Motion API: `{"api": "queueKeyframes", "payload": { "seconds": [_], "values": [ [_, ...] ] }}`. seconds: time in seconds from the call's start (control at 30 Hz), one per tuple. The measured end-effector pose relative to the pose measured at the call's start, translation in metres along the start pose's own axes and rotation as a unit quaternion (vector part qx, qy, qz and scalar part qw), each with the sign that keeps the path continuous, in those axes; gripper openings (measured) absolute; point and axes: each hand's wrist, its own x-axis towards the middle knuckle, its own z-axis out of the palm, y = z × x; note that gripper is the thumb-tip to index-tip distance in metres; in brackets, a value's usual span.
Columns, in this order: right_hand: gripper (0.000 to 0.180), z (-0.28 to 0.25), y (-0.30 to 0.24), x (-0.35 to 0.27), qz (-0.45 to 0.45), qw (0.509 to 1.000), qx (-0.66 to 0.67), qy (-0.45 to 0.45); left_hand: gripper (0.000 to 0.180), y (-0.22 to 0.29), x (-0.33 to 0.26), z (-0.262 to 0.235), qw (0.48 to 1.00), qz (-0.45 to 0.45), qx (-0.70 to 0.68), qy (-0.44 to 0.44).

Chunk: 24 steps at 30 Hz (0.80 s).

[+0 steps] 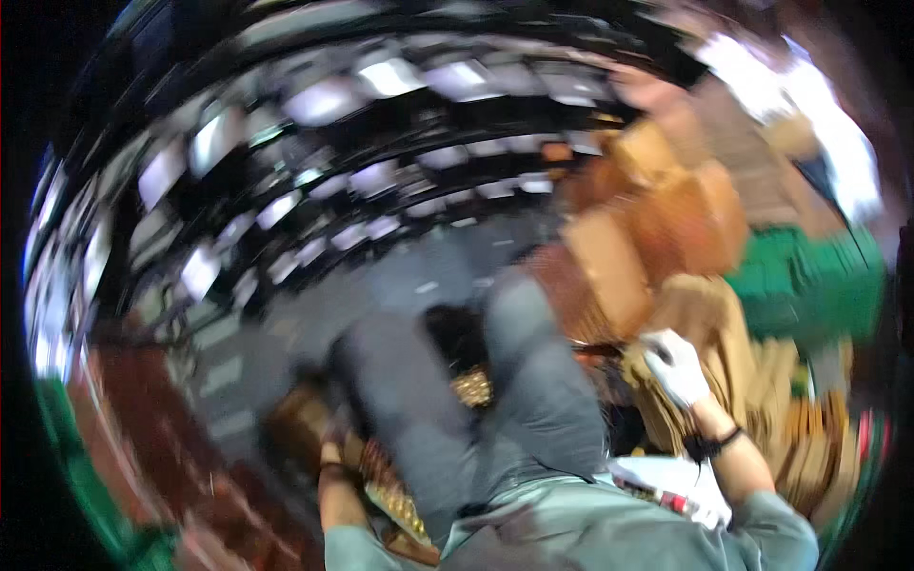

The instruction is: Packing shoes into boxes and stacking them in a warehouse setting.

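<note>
The whole view is smeared by motion. My right hand [676, 367], in a white glove with a dark band at the wrist, is over a heap of tan sheet-like pieces [703, 309] on my right. Its fingers look curled toward the thumb, and I cannot make out what they hold. My left hand [331, 449] hangs down beside my left leg, against a brown box-like thing [303, 426]. Blur hides its fingers. Next to it, by my thigh, is a container with many small gold-coloured pieces [395, 495]. More gold-coloured pieces [472, 387] show between my knees.
Brown and orange box-like stacks [619, 257] rise ahead on the right, with a green crate [809, 281] beyond. Tan pieces [804, 447] stand in rows at my right. A reddish-brown surface [171, 447] runs along the left. Dark racks with pale items [371, 176] fill the background.
</note>
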Motion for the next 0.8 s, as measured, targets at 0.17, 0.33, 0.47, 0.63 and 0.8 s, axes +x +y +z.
{"api": "queueKeyframes", "payload": {
  "seconds": [0.17, 0.33, 0.47, 0.63, 0.8],
  "values": [
    [0.031, -0.096, 0.082, -0.035, 0.102, 0.965, -0.051, 0.238, 0.018, -0.020, 0.140, -0.061, 0.551, -0.493, -0.651, -0.171],
    [0.032, -0.127, 0.177, -0.109, 0.277, 0.928, -0.212, 0.128, 0.065, 0.014, 0.124, -0.394, 0.570, -0.183, -0.781, 0.176],
    [0.027, -0.111, 0.218, -0.100, 0.189, 0.961, -0.159, 0.124, 0.021, 0.020, 0.089, -0.590, 0.781, 0.018, -0.589, 0.209],
    [0.021, -0.133, 0.227, -0.104, 0.219, 0.963, 0.078, 0.139, 0.022, 0.060, 0.080, -0.666, 0.810, 0.297, -0.474, 0.180],
    [0.005, -0.153, 0.198, -0.105, 0.172, 0.831, 0.517, 0.110, 0.020, 0.084, 0.097, -0.685, 0.827, 0.400, -0.377, 0.118]
  ]
}}
